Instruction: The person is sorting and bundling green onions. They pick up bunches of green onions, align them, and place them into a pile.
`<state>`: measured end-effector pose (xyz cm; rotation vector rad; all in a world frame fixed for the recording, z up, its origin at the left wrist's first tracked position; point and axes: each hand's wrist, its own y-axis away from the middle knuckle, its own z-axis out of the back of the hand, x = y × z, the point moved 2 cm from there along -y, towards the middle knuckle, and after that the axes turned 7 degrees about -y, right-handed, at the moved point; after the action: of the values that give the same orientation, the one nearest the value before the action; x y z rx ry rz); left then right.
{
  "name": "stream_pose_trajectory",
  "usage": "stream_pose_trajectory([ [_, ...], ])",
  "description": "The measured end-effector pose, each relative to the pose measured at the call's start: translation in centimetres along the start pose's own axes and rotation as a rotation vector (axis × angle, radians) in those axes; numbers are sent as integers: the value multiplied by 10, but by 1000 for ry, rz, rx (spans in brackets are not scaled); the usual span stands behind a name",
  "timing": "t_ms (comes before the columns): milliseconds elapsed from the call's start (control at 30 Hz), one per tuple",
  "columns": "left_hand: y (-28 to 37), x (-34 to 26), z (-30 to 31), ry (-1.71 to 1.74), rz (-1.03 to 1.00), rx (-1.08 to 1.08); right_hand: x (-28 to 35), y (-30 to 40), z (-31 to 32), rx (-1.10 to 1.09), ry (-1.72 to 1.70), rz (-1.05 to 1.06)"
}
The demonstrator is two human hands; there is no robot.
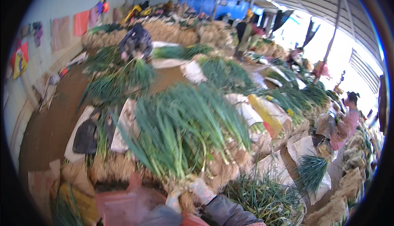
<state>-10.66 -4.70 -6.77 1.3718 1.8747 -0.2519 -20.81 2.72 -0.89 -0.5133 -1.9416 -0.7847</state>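
Both my hands wear pale patterned gloves and are low in the middle of the view. My left hand (174, 199) lies against the root end of a bunch of long green onions (177, 152). Just to its right, my right hand (201, 190) reaches in from a dark grey sleeve, also at the roots. Blur and overlap hide the fingers, so how each hand grips cannot be told. Brown stringy roots (187, 201) hang between the hands. The green leaves fan away from me over a large pile of more onions. A reddish plastic sheet (129, 207) covers the area at my lap.
Loose green leaves (264, 195) are heaped at the right. A dark folded cloth (87, 135) and a bundle with roots (104, 164) lie at the left. One person (135, 41) crouches ahead among onions; another person in pink (344, 127) sits at the right. Metal posts (332, 35) stand beyond.
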Motion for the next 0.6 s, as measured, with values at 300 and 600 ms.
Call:
stream_pose_trajectory([
  [300,34,-22,-18,166,341,26,15,19,9,-116,145,32],
  [600,55,-30,-26,144,305,2,58,8,120,-593,488,305],
])
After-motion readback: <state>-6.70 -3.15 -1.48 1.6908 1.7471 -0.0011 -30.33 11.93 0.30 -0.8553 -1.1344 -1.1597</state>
